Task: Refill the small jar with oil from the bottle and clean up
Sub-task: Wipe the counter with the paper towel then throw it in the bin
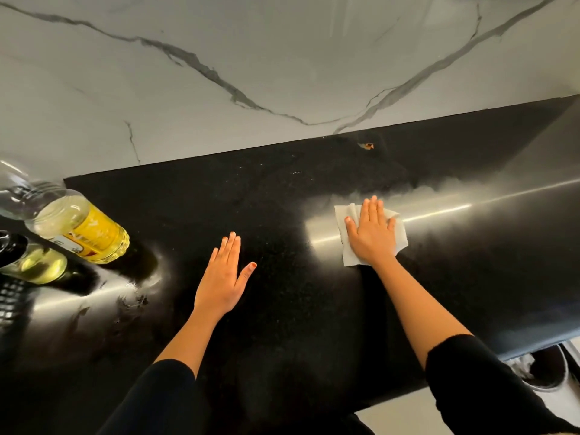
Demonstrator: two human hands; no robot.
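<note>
A clear plastic oil bottle (78, 227) with a yellow label stands at the far left of the black countertop (282, 302). In front of it stands the small jar (34, 262), holding yellowish oil and wearing a dark top. My right hand (372, 233) lies flat, fingers spread, pressing a white paper towel (348, 259) onto the counter at centre right. My left hand (224, 277) rests flat on the counter, palm down and holding nothing, between the bottle and the towel.
A marble-veined wall (251, 58) runs behind the counter. A small orange scrap (367, 146) lies near the back edge. Smears show on the counter at lower left (131, 301). A bin with a white liner (543, 372) sits below the counter's right front corner.
</note>
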